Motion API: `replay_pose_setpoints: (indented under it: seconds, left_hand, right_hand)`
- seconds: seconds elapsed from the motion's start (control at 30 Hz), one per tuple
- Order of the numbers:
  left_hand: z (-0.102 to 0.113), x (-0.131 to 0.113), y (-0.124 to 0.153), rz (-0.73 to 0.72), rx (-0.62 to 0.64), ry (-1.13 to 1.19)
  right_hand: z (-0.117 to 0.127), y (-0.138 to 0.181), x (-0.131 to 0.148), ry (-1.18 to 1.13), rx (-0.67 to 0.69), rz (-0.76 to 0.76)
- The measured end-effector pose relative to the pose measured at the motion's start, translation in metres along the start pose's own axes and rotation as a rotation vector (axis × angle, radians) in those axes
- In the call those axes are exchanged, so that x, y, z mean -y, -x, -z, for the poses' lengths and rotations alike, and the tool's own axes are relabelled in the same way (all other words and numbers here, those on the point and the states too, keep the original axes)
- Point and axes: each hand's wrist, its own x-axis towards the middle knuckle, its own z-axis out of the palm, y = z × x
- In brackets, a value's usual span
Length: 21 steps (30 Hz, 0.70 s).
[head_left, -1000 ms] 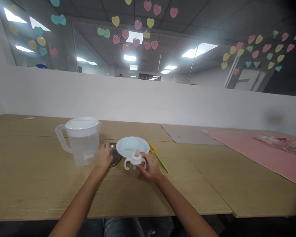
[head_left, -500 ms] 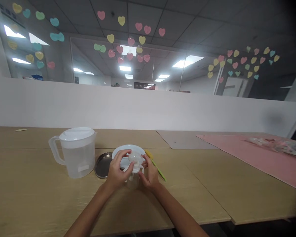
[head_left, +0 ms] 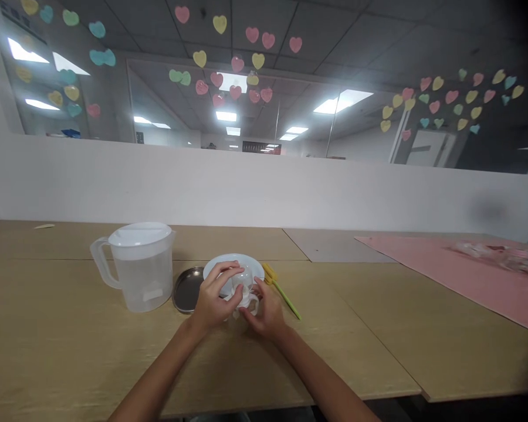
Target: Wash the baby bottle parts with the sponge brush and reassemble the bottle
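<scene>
Both of my hands are around a small clear cup with white side handles (head_left: 247, 299), held low over the table. A clear domed cap (head_left: 243, 276) tops it. My left hand (head_left: 213, 298) has its fingers curled over the dome, with the thumb near the white collar. On the other side, my right hand (head_left: 267, 310) grips by the handle and collar, thumb in front. Much of the cup's body is hidden by my fingers. Just behind is a white plate (head_left: 233, 258), and a dark metal dish (head_left: 187, 290) lies to the left.
A lidded translucent pitcher (head_left: 143, 275) with liquid in it stands at the left. To the right of the plate lies a green-handled yellow brush (head_left: 286, 298). A pink cloth (head_left: 457, 275) bearing plastic-wrapped items (head_left: 497, 255) covers the table's far right.
The cup has shifted slightly and less of its lower body shows beneath my hands. My left fingers reach further over the dome. The whole view has moved a little.
</scene>
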Motion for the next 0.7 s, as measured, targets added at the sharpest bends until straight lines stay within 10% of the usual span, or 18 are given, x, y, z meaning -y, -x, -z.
replay_pose_setpoints:
  seconds: [0.2, 0.7]
  left_hand:
    - [-0.006, 0.006, 0.009, 0.098, 0.249, 0.106]
    - [-0.028, 0.019, 0.040, 0.705, 0.144, 0.714]
  right_hand:
    - [0.001, 0.001, 0.000, -0.026, 0.077, -0.040]
    - [-0.002, -0.003, 0.009, -0.021, 0.051, -0.152]
